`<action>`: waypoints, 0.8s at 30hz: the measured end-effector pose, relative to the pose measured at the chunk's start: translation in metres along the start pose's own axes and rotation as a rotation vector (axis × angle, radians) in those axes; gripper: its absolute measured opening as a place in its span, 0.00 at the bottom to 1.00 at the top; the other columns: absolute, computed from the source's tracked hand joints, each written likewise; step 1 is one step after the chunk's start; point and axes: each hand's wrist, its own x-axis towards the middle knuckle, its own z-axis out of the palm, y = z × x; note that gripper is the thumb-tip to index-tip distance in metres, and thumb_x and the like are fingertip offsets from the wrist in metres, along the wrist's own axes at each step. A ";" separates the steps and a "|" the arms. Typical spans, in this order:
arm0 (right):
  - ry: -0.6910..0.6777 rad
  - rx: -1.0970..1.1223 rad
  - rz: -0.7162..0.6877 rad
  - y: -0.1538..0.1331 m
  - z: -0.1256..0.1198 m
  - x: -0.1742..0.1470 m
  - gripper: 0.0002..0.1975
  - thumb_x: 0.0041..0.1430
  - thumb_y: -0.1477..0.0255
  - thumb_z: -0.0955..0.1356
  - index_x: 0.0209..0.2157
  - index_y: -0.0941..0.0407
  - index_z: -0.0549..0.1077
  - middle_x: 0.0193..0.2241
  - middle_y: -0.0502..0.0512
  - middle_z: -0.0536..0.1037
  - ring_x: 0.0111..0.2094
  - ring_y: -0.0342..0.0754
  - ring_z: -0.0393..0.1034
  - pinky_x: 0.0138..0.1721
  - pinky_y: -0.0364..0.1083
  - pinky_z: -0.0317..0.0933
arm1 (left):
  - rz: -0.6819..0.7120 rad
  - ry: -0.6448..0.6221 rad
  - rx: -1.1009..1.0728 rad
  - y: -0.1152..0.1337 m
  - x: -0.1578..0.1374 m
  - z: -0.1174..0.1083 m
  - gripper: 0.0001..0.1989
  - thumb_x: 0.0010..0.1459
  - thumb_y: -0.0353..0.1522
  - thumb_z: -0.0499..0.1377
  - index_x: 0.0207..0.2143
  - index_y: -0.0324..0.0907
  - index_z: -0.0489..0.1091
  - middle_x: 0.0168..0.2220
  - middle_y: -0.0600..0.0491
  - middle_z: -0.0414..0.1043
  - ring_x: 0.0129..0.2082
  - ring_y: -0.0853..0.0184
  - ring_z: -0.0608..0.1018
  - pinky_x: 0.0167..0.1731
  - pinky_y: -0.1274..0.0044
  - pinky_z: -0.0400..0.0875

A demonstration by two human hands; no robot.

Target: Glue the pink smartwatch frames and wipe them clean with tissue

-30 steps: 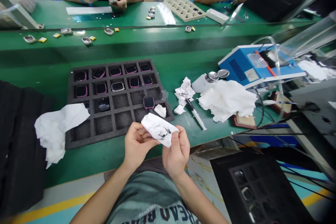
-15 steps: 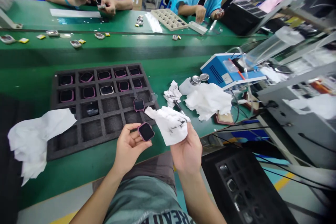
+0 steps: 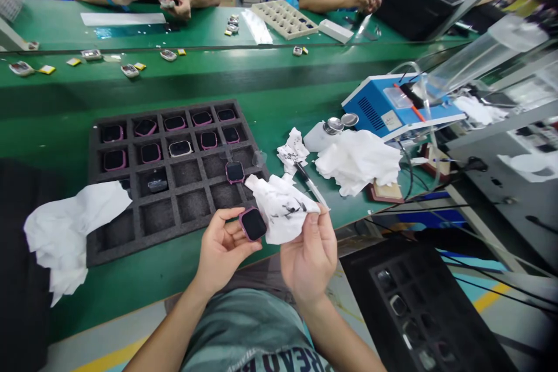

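Note:
Between the thumb and fingers of my left hand (image 3: 222,250) is a watch case (image 3: 253,224) with a purple frame and a dark screen. My right hand (image 3: 310,253) pinches a white wipe (image 3: 279,209) smeared with black marks; its left edge comes up against the watch case. Just beyond, another purple watch case (image 3: 235,172) rests on the edge of a dark foam tray (image 3: 148,209). Several more watch cases (image 3: 150,153), mostly purple, sit in the tray's back compartments.
A crumpled white cloth (image 3: 74,226) overlaps the tray's left side. To the right are a pen-like tool (image 3: 310,183), white cloths (image 3: 360,160), a metal-lidded pot (image 3: 333,126) and a blue machine (image 3: 379,107). A second black tray (image 3: 418,314) stands low at right. Two people work across the bench.
My right hand has turned and now pinches the wipe with thumb and fingers, bringing it closer to the watch case. My left hand keeps holding the case. The view has shifted slightly.

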 end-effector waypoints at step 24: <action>-0.168 -0.021 0.146 0.014 -0.002 0.000 0.14 0.59 0.58 0.75 0.35 0.53 0.73 0.27 0.45 0.72 0.27 0.41 0.66 0.35 0.42 0.66 | -0.139 0.126 0.006 0.007 0.006 0.002 0.22 0.23 0.17 0.77 0.26 0.41 0.83 0.27 0.53 0.84 0.27 0.66 0.84 0.33 0.79 0.82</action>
